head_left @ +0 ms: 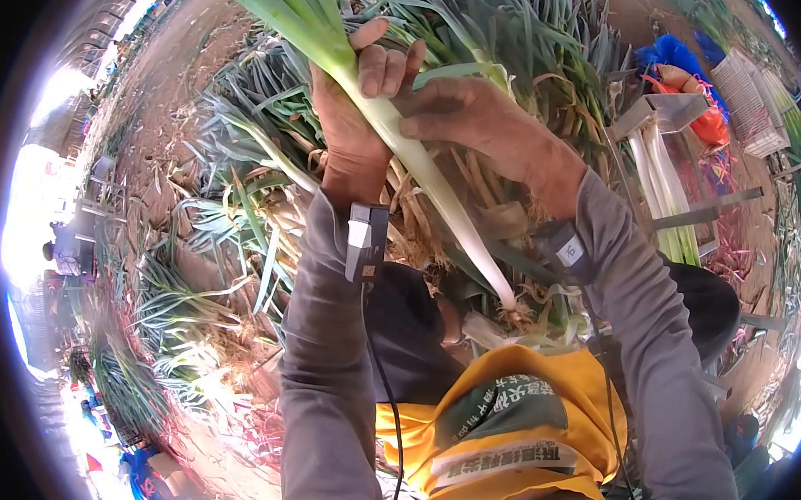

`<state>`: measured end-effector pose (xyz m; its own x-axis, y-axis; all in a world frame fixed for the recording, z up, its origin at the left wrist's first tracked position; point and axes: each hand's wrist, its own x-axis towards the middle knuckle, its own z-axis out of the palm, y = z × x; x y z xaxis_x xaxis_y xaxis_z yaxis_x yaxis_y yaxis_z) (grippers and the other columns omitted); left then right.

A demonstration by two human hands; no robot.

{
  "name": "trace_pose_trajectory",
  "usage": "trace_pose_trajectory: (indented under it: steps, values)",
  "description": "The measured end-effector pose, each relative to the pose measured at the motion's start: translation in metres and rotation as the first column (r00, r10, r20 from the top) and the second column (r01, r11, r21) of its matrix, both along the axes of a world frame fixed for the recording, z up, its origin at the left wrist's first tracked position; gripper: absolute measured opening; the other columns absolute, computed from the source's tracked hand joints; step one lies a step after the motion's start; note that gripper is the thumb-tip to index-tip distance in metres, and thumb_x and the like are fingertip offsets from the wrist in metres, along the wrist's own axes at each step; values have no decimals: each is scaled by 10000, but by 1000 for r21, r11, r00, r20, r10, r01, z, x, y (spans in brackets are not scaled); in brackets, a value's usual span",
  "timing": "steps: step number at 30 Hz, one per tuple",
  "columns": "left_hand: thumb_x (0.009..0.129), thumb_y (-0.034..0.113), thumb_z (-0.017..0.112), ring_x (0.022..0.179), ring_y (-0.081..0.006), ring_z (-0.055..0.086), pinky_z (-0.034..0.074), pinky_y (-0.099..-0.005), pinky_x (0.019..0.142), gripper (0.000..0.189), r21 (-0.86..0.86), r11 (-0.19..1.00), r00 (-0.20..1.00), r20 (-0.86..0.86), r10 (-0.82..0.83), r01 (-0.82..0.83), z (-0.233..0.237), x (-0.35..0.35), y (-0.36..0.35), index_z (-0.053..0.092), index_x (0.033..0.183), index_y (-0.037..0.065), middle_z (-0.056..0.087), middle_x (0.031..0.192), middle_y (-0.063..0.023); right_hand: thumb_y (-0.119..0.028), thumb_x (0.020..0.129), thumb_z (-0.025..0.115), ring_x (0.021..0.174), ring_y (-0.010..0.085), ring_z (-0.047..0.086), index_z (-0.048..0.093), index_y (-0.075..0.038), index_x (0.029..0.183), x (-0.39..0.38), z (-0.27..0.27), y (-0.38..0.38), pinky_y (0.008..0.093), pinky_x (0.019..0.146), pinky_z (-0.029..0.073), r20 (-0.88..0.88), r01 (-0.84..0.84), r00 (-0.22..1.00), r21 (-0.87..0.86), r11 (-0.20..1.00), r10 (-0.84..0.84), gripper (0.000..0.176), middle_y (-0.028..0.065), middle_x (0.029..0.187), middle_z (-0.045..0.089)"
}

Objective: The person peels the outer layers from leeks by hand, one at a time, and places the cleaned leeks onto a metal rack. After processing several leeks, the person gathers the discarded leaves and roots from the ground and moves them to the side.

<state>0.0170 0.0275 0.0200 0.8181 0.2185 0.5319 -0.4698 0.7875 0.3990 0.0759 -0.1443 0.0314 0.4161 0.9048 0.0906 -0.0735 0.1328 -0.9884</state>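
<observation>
Left hand (343,122): wrapped around leek (447,203) near its green leaves | Right hand (486,124): touching same stalk, close beside left; whether it grips, cannot tell | Leek: aslant before body, root end toward yellow apron (591,392) | Beyond: heaped leeks (526,41) | Right side: pale stalks (661,176) in metal rack (661,109)
</observation>
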Motion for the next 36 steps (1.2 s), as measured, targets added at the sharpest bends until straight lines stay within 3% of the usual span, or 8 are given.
trace_pose_trajectory:
  steps: [9,11,18,22,25,28,32,36]
  values:
    - [1071,587,353,638,-166,468,465,-427,1050,714,-59,998,998,-65,20,-24,6,-3,9,592,1299,-46,459,608,10,-212,897,795,825,138,674,743,17,1028,-4,-4,4,279,751,522,81,-43,996,70,997,37,268,67,927,721]
    - [1071,566,385,664,-149,495,487,-419,1046,682,16,970,944,-225,241,-244,11,-12,3,532,1374,-28,464,619,22,-265,900,778,830,202,703,733,-3,1067,-8,-10,-1,326,746,537,597,273,750,110,956,-283,314,118,962,731]
    - [1039,582,471,761,-186,573,522,-470,1020,647,96,741,646,-423,635,-665,9,-10,11,475,1418,57,574,828,-67,-277,870,766,852,317,697,635,-55,1222,-59,-54,-32,414,743,558,837,439,371,224,870,-402,437,120,1009,695]
    - [1051,421,558,983,-278,630,530,-471,1006,413,122,832,790,-264,553,-542,21,-14,9,519,1264,68,620,1053,-129,-220,908,734,872,322,701,638,-22,1261,-42,-54,-23,390,784,561,727,506,530,144,851,-437,416,135,1016,701]
    - [1075,290,541,974,-231,609,552,-378,932,332,87,939,911,-226,345,-333,21,-16,6,529,1257,12,623,1122,-129,-156,955,693,922,300,714,654,22,1287,-33,-18,-32,340,852,537,-4,138,990,-72,988,-139,378,194,1017,706]
    - [1062,268,572,957,-210,610,559,-358,905,346,107,921,883,-264,389,-373,6,-5,6,533,1287,7,629,1141,-132,-146,948,700,884,244,710,697,49,1153,-29,-35,-24,342,814,532,543,347,772,76,935,-331,283,177,966,697]
    - [1014,291,662,906,-189,623,546,-354,860,463,131,908,870,-260,419,-398,0,-2,7,530,1379,39,677,1103,-133,-150,936,718,820,204,685,699,72,1018,-33,-36,-29,342,767,521,614,414,700,68,908,-365,237,166,918,685]
    - [1058,316,578,880,-162,562,530,-308,804,433,127,908,868,-266,419,-399,11,-10,8,503,1400,61,617,1052,-89,-153,915,749,742,155,638,703,22,943,-39,-16,-56,306,692,498,348,194,925,-80,978,-155,183,92,876,694]
